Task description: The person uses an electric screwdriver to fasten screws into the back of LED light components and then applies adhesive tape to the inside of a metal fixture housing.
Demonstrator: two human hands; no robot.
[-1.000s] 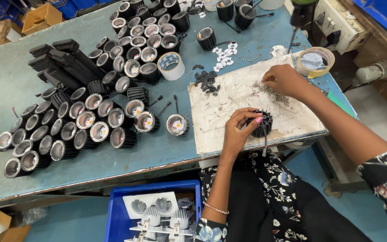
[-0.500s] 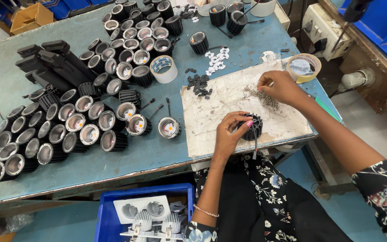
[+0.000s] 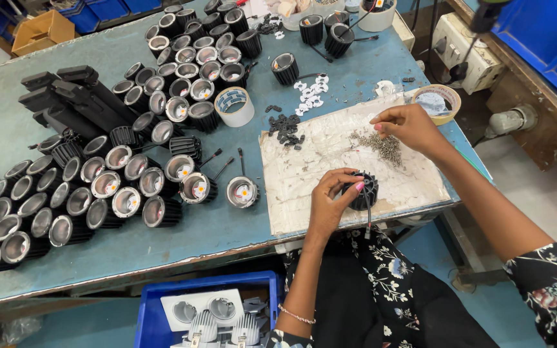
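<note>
Finned black lamp housing (image 3: 363,191) upright on board (image 3: 304,187), left hand (image 3: 330,203) gripping.

Left hand (image 3: 331,201) curled, right hand (image 3: 406,125) pinching.

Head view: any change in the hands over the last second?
Hardly. The right hand stays at the pile of small screws, fingers dipped slightly further in. The left hand still grips the black finned lamp housing on the white mat. Only the camera framing shifted.
</note>
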